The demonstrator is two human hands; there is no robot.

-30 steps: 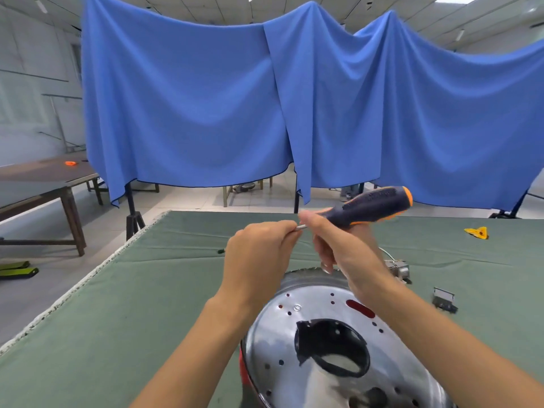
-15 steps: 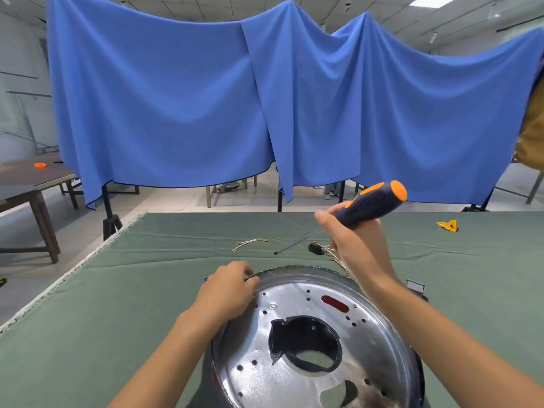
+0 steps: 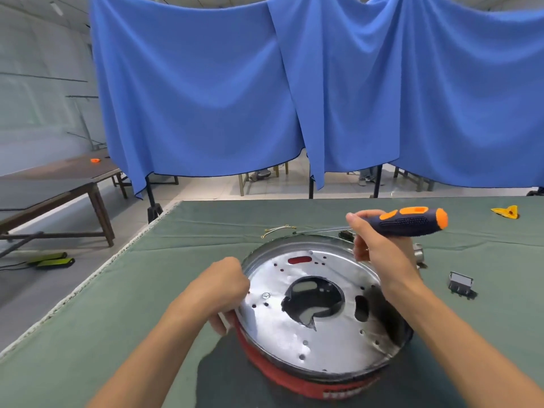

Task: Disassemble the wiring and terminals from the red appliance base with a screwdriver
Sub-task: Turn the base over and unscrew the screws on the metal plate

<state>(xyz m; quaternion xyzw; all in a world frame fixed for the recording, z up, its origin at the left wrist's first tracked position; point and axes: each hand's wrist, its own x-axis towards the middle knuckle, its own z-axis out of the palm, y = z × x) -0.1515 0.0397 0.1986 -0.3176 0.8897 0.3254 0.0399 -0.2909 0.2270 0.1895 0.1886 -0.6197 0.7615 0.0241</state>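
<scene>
Red appliance base (image 3: 306, 384) sits on the green cloth-covered table (image 3: 147, 290), close to the near edge, and the head view looks down into it. Its outer wall is red with some white lettering low on the near side, too blurred to read. Inside lies a shiny round metal plate (image 3: 294, 328) with a raised rim, pierced by many small holes, a large irregular dark opening at the middle, an oval hole to the right of that, and a red slot near the far rim. A small hex nut (image 3: 266, 295) rests on the plate, left of the central opening.

The left hand (image 3: 222, 293) grips the base's left rim, fingers curled over the edge. The right hand (image 3: 378, 251) hovers above the far right rim and clasps the screwdriver (image 3: 406, 221) by its dark blue and orange handle, shaft pointing left.

Beyond the base lie thin removed wires (image 3: 278, 230); to the right sits a small grey bracket (image 3: 460, 282), and far right a yellow piece (image 3: 507, 212).
</scene>
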